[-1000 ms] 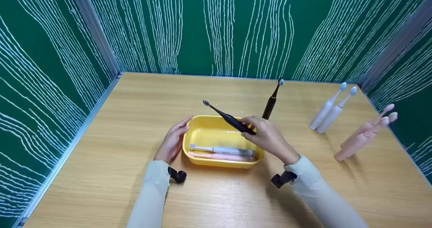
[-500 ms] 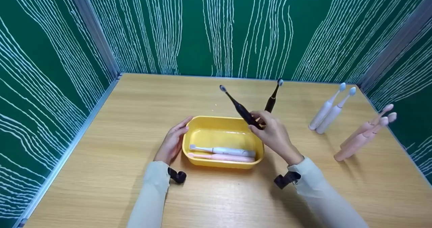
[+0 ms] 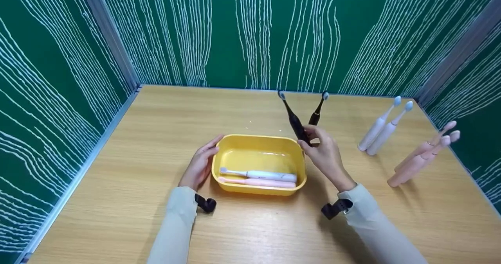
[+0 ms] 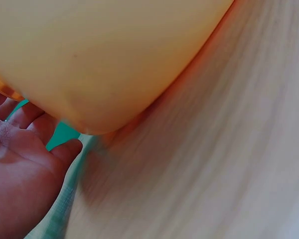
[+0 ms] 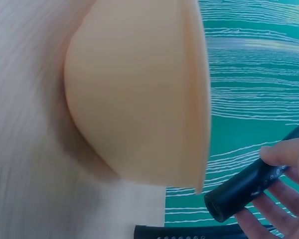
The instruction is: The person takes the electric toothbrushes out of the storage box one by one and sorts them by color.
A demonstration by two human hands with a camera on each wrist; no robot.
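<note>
My right hand (image 3: 323,150) grips a black electric toothbrush (image 3: 293,120) by its lower handle, nearly upright beside the far right corner of the yellow tub (image 3: 258,139). In the right wrist view the black handle (image 5: 254,186) shows between my fingers next to the tub's wall (image 5: 134,94). A second black toothbrush (image 3: 316,114) stands just behind it. My left hand (image 3: 201,160) rests with straight fingers against the tub's left wall (image 4: 99,59). Inside the tub lie a white toothbrush (image 3: 260,174) and a pink toothbrush (image 3: 260,182).
Two white toothbrushes (image 3: 381,127) stand at the right of the wooden table (image 3: 117,201), and two pink ones (image 3: 424,154) stand nearer the right wall. Green patterned walls close in the table on three sides.
My right hand has swung the black toothbrush from tilted over the tub to nearly upright, moving it right and back toward the standing black one. The left hand has stayed put.
</note>
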